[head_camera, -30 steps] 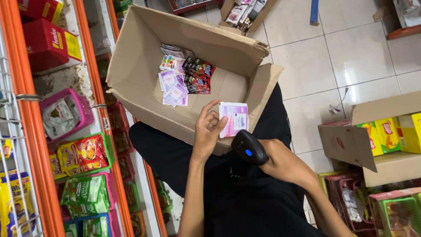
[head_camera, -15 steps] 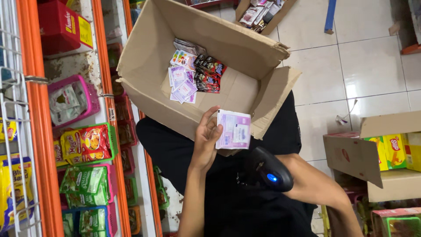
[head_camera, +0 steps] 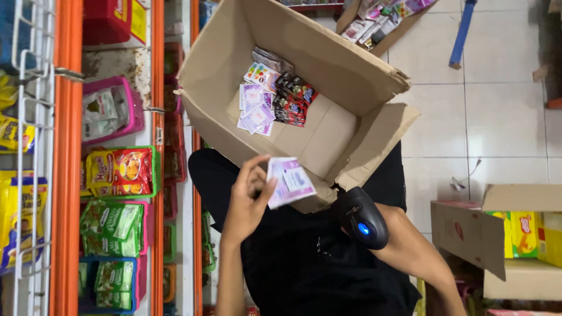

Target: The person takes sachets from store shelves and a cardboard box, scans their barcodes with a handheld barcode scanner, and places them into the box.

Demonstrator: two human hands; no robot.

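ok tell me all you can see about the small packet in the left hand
The small packet is a flat, thin sachet, purple and white with print too blurred to make out, and looks like glossy plastic film. It tilts slightly, pinched at its left edge by the left hand, in front of the open cardboard box. Nothing else touches it.

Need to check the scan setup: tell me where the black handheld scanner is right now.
In the head view, the black scanner sits right of centre in the right hand, just below the cardboard box flap, right of the purple packet in the left hand.
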